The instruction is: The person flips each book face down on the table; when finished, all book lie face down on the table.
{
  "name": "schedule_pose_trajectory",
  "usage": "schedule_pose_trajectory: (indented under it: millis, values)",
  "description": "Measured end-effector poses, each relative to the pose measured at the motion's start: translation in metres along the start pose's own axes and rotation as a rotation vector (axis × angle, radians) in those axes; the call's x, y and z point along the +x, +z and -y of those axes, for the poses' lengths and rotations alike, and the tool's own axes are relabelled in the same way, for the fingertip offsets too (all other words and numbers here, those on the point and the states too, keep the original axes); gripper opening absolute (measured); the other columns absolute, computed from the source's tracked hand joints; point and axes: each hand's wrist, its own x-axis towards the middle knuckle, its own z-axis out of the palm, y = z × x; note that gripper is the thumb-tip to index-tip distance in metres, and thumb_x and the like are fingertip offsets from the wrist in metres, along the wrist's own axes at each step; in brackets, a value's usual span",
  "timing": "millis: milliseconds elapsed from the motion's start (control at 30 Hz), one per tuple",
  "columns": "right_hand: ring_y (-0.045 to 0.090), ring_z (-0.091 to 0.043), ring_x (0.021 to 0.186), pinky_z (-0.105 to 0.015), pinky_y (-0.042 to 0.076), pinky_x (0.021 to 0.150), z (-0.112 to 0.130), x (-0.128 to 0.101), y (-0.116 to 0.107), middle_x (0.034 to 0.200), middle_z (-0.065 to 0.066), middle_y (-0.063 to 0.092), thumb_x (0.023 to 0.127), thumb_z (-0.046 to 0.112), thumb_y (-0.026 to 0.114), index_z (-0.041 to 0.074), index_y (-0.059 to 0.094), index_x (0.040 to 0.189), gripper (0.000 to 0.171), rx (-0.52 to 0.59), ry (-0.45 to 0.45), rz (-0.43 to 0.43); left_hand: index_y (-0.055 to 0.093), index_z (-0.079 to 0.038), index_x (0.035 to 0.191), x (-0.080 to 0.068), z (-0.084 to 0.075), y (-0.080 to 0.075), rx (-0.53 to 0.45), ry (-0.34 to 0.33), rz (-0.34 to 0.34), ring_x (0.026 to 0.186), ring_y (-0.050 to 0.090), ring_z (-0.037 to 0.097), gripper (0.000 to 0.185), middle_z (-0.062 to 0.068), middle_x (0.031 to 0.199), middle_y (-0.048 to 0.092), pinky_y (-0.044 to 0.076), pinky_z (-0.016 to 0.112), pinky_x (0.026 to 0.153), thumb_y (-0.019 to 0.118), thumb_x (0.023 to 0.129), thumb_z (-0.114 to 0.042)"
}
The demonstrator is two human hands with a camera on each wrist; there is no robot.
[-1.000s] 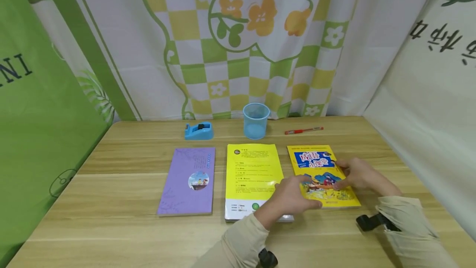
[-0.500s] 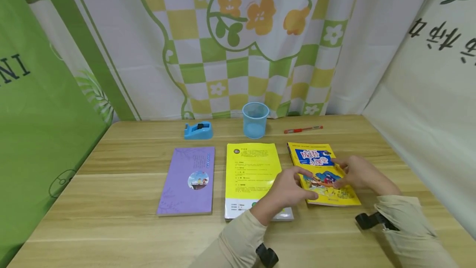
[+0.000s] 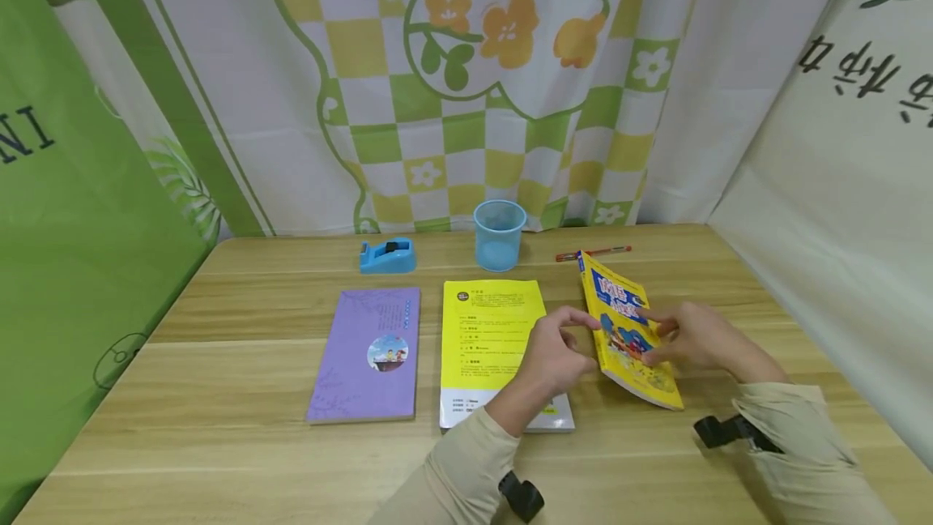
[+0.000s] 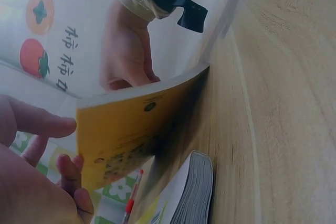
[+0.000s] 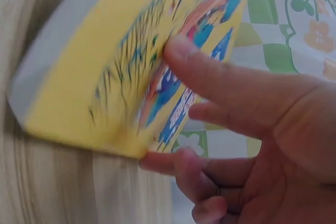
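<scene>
A yellow paperback book [image 3: 616,339] with a blue title panel stands tilted on the table, its left side raised. My right hand [image 3: 701,339] grips its right side; in the right wrist view the thumb [image 5: 181,51] presses the illustrated cover while fingers reach its edge. At the raised left edge, my left hand [image 3: 550,353] pinches with curled fingers. The left wrist view shows the underside of the yellow book [image 4: 131,129] and the left fingertips [image 4: 65,127] right at its edge. Just left lies a thicker yellow-and-white book [image 3: 488,330], partly covered by the left hand.
A purple book [image 3: 364,363] lies flat at the left. Along the back of the wooden table stand a blue tape dispenser [image 3: 389,257] and a light blue mesh pen cup [image 3: 499,245]. The red pen [image 3: 612,249] lies behind the tilted book. Curtains border the table.
The yellow paperback has gone from lying flat to tilted, its left side raised and its far end turned upward. My left hand has shifted slightly up and left; the right hand stays on the book.
</scene>
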Motion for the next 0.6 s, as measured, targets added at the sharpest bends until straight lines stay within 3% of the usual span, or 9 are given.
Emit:
schedule_pose_trajectory:
  millis: [200, 333, 600]
  values:
    - [0.073, -0.033, 0.098, -0.039, 0.06, 0.076, 0.0003, 0.0002, 0.0047, 0.112, -0.029, 0.072, 0.078, 0.035, 0.086, -0.005, 0.05, 0.144, 0.085, 0.201, -0.131, 0.015, 0.069, -0.008, 0.11, 0.0024, 0.0034, -0.0007, -0.074, 0.09, 0.026, 0.066, 0.043, 0.007, 0.051, 0.005, 0.114, 0.07, 0.036, 0.018, 0.054, 0.071, 0.069, 0.024]
    - [0.074, -0.031, 0.097, -0.033, 0.06, 0.074, 0.0029, 0.001, 0.0065, 0.116, -0.03, 0.07, 0.08, 0.029, 0.085, -0.007, 0.049, 0.144, 0.081, 0.252, -0.189, 0.018, 0.066, -0.011, 0.121, 0.0036, 0.0041, -0.0011, -0.093, 0.132, 0.046, 0.068, 0.044, 0.006, 0.058, 0.008, 0.118, 0.07, 0.038, 0.017, 0.058, 0.075, 0.072, 0.019]
    - [0.073, -0.027, 0.103, -0.025, 0.058, 0.079, 0.0088, -0.0031, 0.0007, 0.129, -0.034, 0.062, 0.089, 0.02, 0.077, -0.004, 0.044, 0.148, 0.072, 0.357, -0.339, 0.057, 0.062, -0.011, 0.136, 0.0043, 0.002, -0.0025, -0.06, 0.135, 0.072, 0.073, 0.046, 0.004, 0.067, 0.008, 0.122, 0.07, 0.039, 0.016, 0.062, 0.082, 0.076, 0.008]
